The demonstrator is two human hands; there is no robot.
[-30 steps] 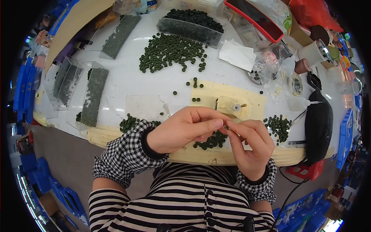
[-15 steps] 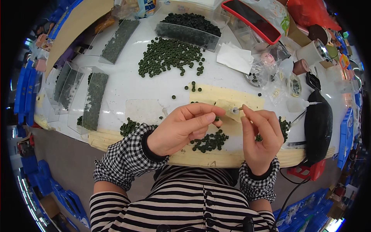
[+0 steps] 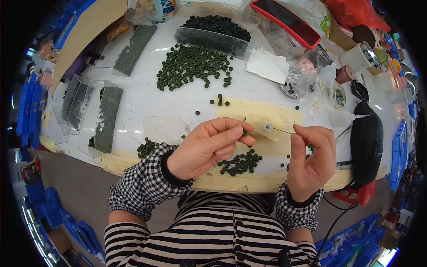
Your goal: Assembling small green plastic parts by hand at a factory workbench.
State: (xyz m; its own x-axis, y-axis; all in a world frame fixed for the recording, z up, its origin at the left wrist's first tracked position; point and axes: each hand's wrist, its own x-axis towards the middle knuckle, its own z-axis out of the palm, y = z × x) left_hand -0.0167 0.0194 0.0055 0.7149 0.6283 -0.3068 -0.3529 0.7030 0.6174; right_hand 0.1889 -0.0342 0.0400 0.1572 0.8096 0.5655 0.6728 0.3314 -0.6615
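My left hand (image 3: 209, 144) pinches a small dark green disc (image 3: 244, 132) between thumb and forefinger. My right hand (image 3: 312, 162) grips a thin metal rod (image 3: 282, 131) by its end, fingertips pressed together. The rod's other end points at a small white cylinder (image 3: 267, 127), which sits on a block wrapped in yellowish tape (image 3: 255, 121). Whether the tip enters the cylinder, I cannot tell. Just below my left fingers lies a small heap of dark green discs (image 3: 240, 163) near the table's front edge.
A wide spread of green discs (image 3: 191, 66) covers the table's middle, before a clear bin of dark pieces (image 3: 213, 35). Other clear bins (image 3: 106, 115) stand at left. To the right are a white tissue (image 3: 267, 66), a red-cased phone (image 3: 287, 22) and a black pouch (image 3: 367, 147).
My right hand has moved right, away from the white cylinder, and more of the thin rod now shows. My left hand has shifted slightly left, still holding the disc.
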